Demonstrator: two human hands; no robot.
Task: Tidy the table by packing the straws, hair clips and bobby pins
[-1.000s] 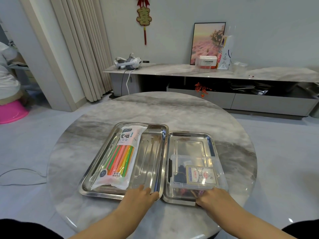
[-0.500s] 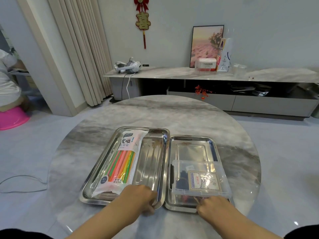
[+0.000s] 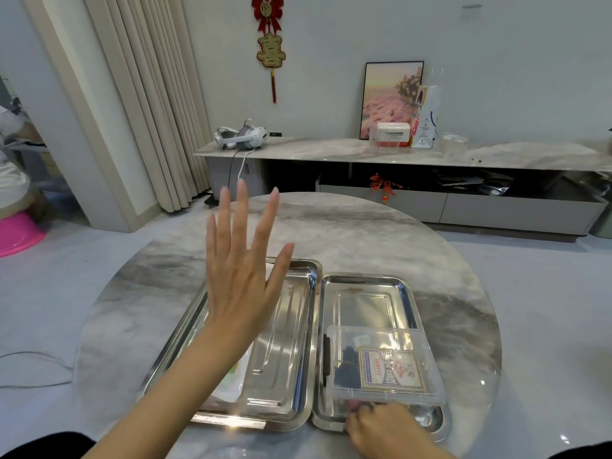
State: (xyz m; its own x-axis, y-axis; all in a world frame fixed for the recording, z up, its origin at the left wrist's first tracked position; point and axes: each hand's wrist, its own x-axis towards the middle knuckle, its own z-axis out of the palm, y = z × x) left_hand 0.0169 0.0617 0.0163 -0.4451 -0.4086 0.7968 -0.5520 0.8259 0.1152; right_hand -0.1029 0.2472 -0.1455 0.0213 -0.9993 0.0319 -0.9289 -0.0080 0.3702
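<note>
The round marble table [image 3: 331,233] is pale grey-white with smoky darker grey bands swirling across it. Both rectangular steel trays, the left tray [image 3: 284,342] and the right tray [image 3: 361,293], are mirror-shiny silver. The white plastic straw packet [image 3: 228,385] shows a bit of green and orange. The clear plastic box [image 3: 427,336] has a card label [image 3: 390,372] with a navy patterned border, cream middle and red print, and dark stuff beside it. There's also a red-and-gold wall ornament [image 3: 271,51], a cream pleated curtain [image 3: 155,104] and a hot pink plastic tub [image 3: 16,233].
</note>
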